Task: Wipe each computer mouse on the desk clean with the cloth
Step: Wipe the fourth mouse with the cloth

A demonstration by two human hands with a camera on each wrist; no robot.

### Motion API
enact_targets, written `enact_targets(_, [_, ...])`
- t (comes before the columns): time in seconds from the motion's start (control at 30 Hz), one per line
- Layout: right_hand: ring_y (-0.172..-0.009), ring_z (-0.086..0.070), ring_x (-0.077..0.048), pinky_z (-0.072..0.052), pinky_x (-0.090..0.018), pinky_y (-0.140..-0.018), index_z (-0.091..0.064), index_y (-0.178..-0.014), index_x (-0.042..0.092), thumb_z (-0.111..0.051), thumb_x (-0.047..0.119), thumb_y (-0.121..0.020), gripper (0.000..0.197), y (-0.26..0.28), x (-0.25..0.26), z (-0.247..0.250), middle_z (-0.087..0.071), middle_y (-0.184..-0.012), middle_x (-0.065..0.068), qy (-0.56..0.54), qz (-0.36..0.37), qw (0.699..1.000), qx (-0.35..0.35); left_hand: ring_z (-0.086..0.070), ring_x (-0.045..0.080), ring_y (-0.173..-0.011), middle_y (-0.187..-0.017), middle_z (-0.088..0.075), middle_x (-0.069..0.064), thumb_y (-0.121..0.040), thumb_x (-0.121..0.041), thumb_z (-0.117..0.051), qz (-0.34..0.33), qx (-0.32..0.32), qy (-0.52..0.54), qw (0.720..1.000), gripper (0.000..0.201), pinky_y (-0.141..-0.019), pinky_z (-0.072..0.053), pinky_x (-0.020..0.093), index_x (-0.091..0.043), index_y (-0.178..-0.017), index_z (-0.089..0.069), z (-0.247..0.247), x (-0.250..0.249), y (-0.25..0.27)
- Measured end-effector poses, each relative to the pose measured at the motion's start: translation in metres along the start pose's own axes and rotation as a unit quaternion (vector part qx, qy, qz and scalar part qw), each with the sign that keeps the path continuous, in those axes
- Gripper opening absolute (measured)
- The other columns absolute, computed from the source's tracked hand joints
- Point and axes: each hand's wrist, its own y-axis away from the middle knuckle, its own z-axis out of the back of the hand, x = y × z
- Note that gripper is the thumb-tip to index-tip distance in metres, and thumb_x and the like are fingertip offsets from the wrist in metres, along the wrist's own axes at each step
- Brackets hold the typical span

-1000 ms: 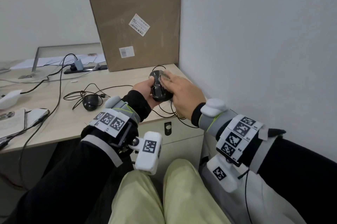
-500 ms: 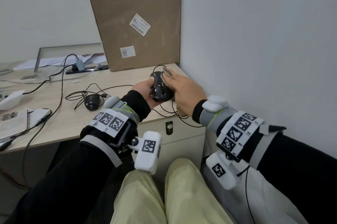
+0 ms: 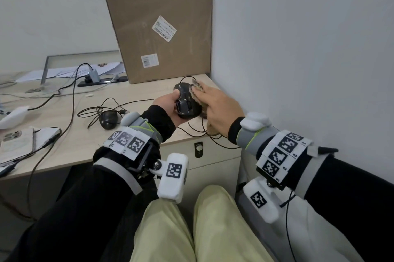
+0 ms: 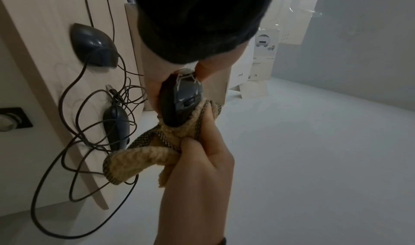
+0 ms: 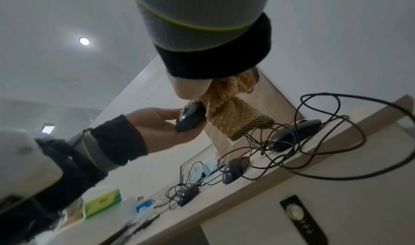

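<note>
While held, black mouse (image 3: 187, 103), tan cloth (image 4: 143, 153)

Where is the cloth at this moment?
In the head view the cloth is at the right, above the desk's corner: the right hand presses it on the mouse held by the left hand.

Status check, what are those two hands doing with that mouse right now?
Left hand grips the black mouse above the desk. Right hand presses the cloth against it. Loose cables dangle underneath.
</note>
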Motion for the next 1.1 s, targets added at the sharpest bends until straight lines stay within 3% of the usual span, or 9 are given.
enact_targets(0.1, [-0.123, -0.051, -0.027, -0.052, -0.040, -0.088, -0.058, -0.125, 0.015, -0.028, 0.001, -0.073, 0.062, 0.013, 0.004, -0.006, -0.049, -0.140, -0.004, 0.037, 0.130, 0.991, -0.007, -0.053, 0.031, -0.120, -0.128, -0.056, 0.016, -0.103, -0.025, -0.033, 0.001, -0.003, -0.005, 1.000, 0.041, -0.085, -0.041, 0.043, 0.000, -0.134, -0.043, -0.001, -0.005, 0.001])
enact_targets(0.17, [-0.123, -0.051, -0.028, -0.055, -0.040, -0.083, -0.058, -0.125, 0.014, -0.030, 0.000, -0.071, 0.062, 0.018, 0.005, -0.012, -0.048, -0.141, -0.006, 0.049, 0.145, 0.988, -0.006, -0.058, 0.031, -0.111, -0.119, -0.061, 0.016, -0.103, -0.025, -0.033, 0.001, 0.011, -0.012, 1.000, 0.041, -0.083, -0.042, 0.041, 0.000, -0.133, -0.044, -0.002, -0.004, -0.001])
enact_targets(0.23, [-0.133, -0.039, -0.022, -0.047, -0.035, -0.094, -0.043, -0.138, 0.022, -0.039, -0.003, -0.078, 0.065, 0.015, 0.005, -0.009, -0.032, -0.151, 0.001, 0.026, 0.077, 0.997, 0.004, -0.059, 0.029, -0.088, -0.096, -0.061, 0.016, -0.102, -0.024, -0.035, 0.006, 0.031, -0.011, 0.999, 0.039, -0.080, -0.044, 0.044, 0.001, -0.130, -0.046, 0.000, -0.001, 0.000])
enact_targets(0.37, [-0.135, -0.035, -0.020, -0.037, -0.036, -0.106, -0.036, -0.141, 0.028, -0.033, 0.005, -0.082, 0.064, 0.001, 0.006, 0.001, -0.026, -0.154, 0.007, -0.041, -0.022, 0.999, 0.021, -0.060, 0.028, -0.086, -0.097, -0.060, 0.016, -0.099, -0.024, -0.041, 0.005, 0.051, 0.000, 0.999, 0.028, -0.072, -0.050, 0.045, -0.002, -0.112, -0.053, 0.006, 0.009, -0.004])
enact_targets(0.57, [-0.134, -0.038, -0.025, -0.033, -0.032, -0.109, -0.044, -0.138, 0.017, -0.031, 0.004, -0.075, 0.066, 0.010, 0.015, 0.000, -0.036, -0.149, -0.004, -0.049, 0.033, 0.998, -0.023, -0.059, 0.022, -0.090, -0.096, -0.065, 0.006, -0.095, -0.045, -0.036, 0.030, 0.091, 0.018, 0.995, 0.036, -0.079, -0.046, 0.036, -0.017, -0.098, -0.060, 0.004, 0.010, -0.006])
enact_targets(0.73, [-0.122, -0.051, -0.038, -0.047, -0.048, -0.094, -0.059, -0.122, 0.007, -0.026, 0.009, -0.068, 0.063, 0.014, 0.016, -0.007, -0.054, -0.134, -0.014, 0.062, 0.137, 0.988, -0.017, -0.061, 0.021, -0.091, -0.094, -0.069, 0.004, -0.098, -0.041, -0.029, 0.033, 0.113, 0.030, 0.993, 0.041, -0.074, -0.047, 0.039, -0.016, -0.104, -0.061, 0.004, 0.009, -0.007])
enact_targets(0.83, [-0.124, -0.049, -0.029, -0.045, -0.041, -0.097, -0.054, -0.129, 0.012, -0.024, 0.015, -0.073, 0.063, 0.003, 0.020, 0.006, -0.051, -0.138, -0.010, 0.039, 0.078, 0.995, -0.041, -0.060, 0.025, -0.090, -0.098, -0.065, 0.009, -0.097, -0.038, -0.036, 0.036, 0.100, -0.002, 0.994, 0.033, -0.075, -0.048, 0.042, -0.015, -0.105, -0.059, 0.005, 0.012, -0.005])
enact_targets(1.0, [-0.115, -0.054, -0.028, -0.045, -0.032, -0.093, -0.057, -0.125, 0.024, -0.038, 0.006, -0.085, 0.048, -0.019, 0.005, 0.027, -0.057, -0.131, -0.004, -0.034, -0.087, 0.994, 0.058, -0.060, 0.023, -0.077, -0.073, -0.071, 0.012, -0.099, -0.035, -0.038, 0.071, 0.110, -0.040, 0.991, 0.027, -0.069, -0.051, 0.035, -0.013, -0.105, -0.054, 0.010, 0.023, 0.000])
enact_targets(1.1, [-0.126, -0.048, -0.023, -0.036, -0.027, -0.102, -0.053, -0.130, 0.023, -0.033, 0.010, -0.082, 0.054, -0.017, 0.001, 0.022, -0.052, -0.137, -0.002, -0.070, -0.081, 0.992, 0.067, -0.060, 0.023, -0.077, -0.088, -0.065, 0.008, -0.098, -0.033, -0.041, 0.064, 0.097, -0.026, 0.993, 0.024, -0.068, -0.054, 0.034, -0.024, -0.117, -0.050, 0.009, 0.023, -0.005])
